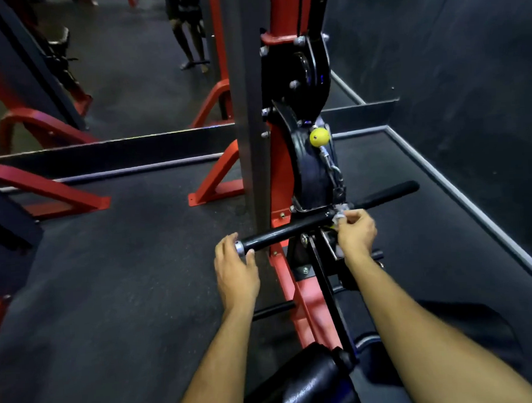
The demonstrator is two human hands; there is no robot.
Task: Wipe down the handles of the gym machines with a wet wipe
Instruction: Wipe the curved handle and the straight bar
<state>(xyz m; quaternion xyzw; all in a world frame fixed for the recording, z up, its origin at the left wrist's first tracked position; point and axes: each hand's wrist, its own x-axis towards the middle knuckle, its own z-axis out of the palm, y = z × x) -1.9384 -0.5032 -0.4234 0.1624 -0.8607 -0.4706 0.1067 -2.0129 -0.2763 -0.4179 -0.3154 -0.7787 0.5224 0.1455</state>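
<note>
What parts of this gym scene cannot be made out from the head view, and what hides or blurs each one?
- Wet wipe: mostly hidden inside the right hand; only a crumpled white edge shows.
- Handle bar middle: covered by the right hand and the bracket.
- Left hand fingertips: curled behind the bar's end cap.
- Distant person: cut off by the top edge, dark and blurred.

Two bare arms reach out from the bottom. The left hand (235,263) and right hand (356,232) wear no gloves, rings, watch or sleeves.
</note>
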